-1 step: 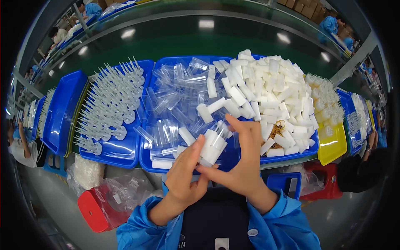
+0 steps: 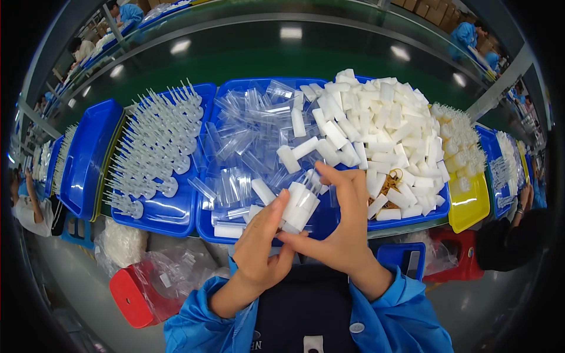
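Observation:
Between my two hands, above the near edge of the middle blue tray (image 2: 268, 236), is a small bundle of clear plastic tubes with white foam pieces (image 2: 301, 203) in them, tilted up to the right. My left hand (image 2: 259, 256) grips its left side; the fingers behind are partly hidden. My right hand (image 2: 347, 229) curves round the other side, thumb at the bundle's lower end and index fingertip by its upper end. Beyond them lie loose clear tubes (image 2: 238, 138). A tall heap of white foam pieces (image 2: 388, 126) fills the tray to the right.
At left, a blue tray carries white thin-stemmed parts with round bases (image 2: 156, 150), beside stacked blue trays (image 2: 88, 159). Brown rubber bands (image 2: 389, 187) lie among the foam. A yellow tray (image 2: 471, 207) stands right. Red stools (image 2: 138, 297) are below; a green conveyor (image 2: 265, 56) runs behind.

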Available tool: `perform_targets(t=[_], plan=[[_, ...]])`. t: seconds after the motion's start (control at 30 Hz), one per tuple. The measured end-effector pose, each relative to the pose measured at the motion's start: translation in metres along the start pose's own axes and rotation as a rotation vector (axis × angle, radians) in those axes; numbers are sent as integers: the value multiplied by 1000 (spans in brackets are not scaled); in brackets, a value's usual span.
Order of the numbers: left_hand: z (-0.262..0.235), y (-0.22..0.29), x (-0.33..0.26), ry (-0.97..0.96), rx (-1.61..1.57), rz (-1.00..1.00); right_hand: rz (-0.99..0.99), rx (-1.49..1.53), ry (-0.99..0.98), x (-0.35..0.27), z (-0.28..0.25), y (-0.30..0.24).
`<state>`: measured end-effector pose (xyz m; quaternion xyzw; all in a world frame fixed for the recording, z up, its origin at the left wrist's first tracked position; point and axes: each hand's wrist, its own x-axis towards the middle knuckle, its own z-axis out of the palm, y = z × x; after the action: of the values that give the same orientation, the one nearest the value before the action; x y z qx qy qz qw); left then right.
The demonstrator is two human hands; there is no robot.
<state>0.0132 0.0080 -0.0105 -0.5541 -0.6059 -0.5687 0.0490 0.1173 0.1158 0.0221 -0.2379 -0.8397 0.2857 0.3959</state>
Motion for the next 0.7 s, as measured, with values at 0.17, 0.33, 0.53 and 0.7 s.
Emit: perform_targets(t=[0.17, 0.33, 0.53, 0.7], plan=[[2, -2, 1, -1, 6, 42, -156, -140, 111, -6, 0, -3], [-11, -5, 6, 20, 93, 25, -126, 16, -59, 12, -14, 3], [-26, -14, 13, 107, -117, -222, -119, -507, -178, 4, -22, 34], [-29, -5, 16, 15, -630, -405, -207, -528, -207, 3, -12, 27]])
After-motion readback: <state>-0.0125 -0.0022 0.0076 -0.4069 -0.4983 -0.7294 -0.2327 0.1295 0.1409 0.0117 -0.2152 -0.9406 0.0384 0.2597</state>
